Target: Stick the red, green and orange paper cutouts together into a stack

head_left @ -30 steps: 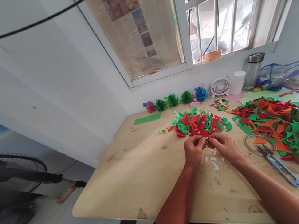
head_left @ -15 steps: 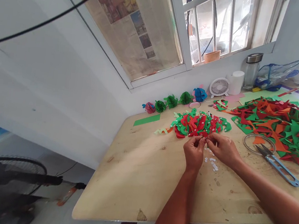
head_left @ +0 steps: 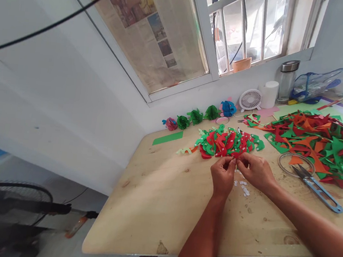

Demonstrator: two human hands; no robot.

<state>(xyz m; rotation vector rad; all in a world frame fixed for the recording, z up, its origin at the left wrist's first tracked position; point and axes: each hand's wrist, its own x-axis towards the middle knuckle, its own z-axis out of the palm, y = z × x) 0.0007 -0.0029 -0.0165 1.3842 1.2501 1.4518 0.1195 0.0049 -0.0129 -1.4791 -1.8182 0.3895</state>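
My left hand [head_left: 223, 174] and my right hand [head_left: 256, 170] meet fingertip to fingertip at the near edge of a pile of red and green paper cutouts [head_left: 226, 142]. Both hands are pinched around a small red piece, mostly hidden by the fingers. Many cutouts in the pile carry small white squares. Small white bits [head_left: 244, 188] lie on the wooden table [head_left: 149, 201], just below my right hand.
Blue-handled snips [head_left: 321, 192] and a metal ring [head_left: 280, 164] lie at the right, beside a large heap of paper scraps [head_left: 321, 140]. Folded paper figures [head_left: 196, 116], a small white fan [head_left: 250, 100] and a glass jar [head_left: 286, 82] line the wall.
The whole view has shifted very slightly. Both hands keep the same pinch at the same spot by the pile.
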